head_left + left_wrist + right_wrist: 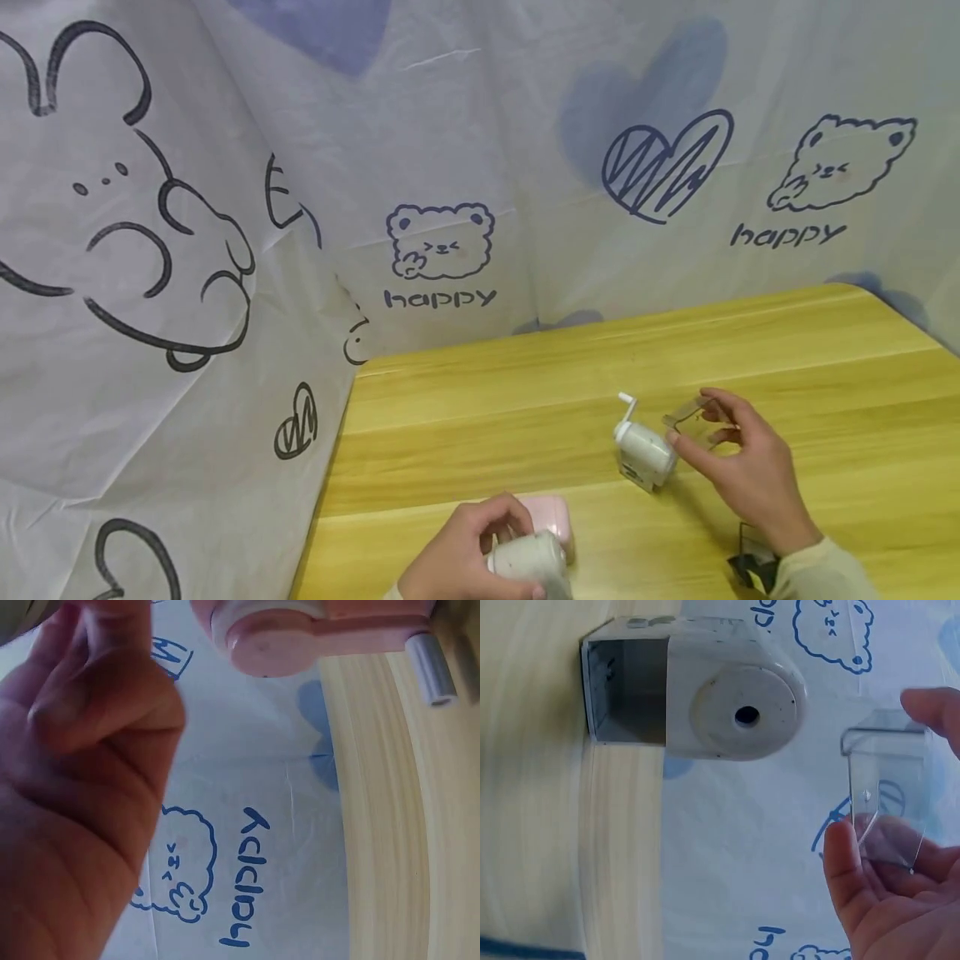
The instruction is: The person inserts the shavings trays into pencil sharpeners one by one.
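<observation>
A white crank pencil sharpener (647, 452) stands on the table, its crank toward the far left. In the right wrist view its round pencil hole faces the camera, and the drawer slot (630, 690) beside it is empty. My right hand (750, 467) holds a clear plastic shavings drawer (889, 787) between thumb and fingers, just right of that sharpener. Near the front, my left hand (468, 550) grips a second white sharpener (528, 557), mostly cut off in the left wrist view. Behind it is a pink crank sharpener (274, 641), partly hidden in the head view.
The wooden table (465, 425) has its far edge against a pale printed cloth (540, 167), which also hangs along the left side. A small dark object (753, 568) lies beside the right wrist at the front.
</observation>
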Available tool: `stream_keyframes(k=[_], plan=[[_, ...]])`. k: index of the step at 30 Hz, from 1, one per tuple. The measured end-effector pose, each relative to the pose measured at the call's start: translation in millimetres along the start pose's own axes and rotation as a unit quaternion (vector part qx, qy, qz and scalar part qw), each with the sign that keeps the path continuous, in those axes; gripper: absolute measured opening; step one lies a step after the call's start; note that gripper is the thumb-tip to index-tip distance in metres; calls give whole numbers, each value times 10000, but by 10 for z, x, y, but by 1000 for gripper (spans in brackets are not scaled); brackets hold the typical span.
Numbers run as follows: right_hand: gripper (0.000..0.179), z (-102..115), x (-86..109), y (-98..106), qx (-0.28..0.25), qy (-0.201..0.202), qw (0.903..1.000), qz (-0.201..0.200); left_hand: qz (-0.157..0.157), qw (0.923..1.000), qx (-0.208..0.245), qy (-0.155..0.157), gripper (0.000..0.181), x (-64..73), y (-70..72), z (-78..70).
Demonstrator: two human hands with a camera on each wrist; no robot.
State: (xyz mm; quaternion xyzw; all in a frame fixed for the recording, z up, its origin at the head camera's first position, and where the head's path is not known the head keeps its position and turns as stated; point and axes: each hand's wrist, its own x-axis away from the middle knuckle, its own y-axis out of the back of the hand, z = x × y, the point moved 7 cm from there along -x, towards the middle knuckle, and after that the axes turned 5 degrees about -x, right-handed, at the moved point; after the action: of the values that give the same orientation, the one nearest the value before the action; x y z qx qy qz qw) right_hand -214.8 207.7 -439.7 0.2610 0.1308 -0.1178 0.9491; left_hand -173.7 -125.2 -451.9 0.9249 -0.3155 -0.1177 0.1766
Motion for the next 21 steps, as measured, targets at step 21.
stream_keyframes(k=[21], plan=[[64, 110, 79, -138, -953, 711, 9923, 344, 536, 9985, 68, 103, 39, -20, -80, 35]])
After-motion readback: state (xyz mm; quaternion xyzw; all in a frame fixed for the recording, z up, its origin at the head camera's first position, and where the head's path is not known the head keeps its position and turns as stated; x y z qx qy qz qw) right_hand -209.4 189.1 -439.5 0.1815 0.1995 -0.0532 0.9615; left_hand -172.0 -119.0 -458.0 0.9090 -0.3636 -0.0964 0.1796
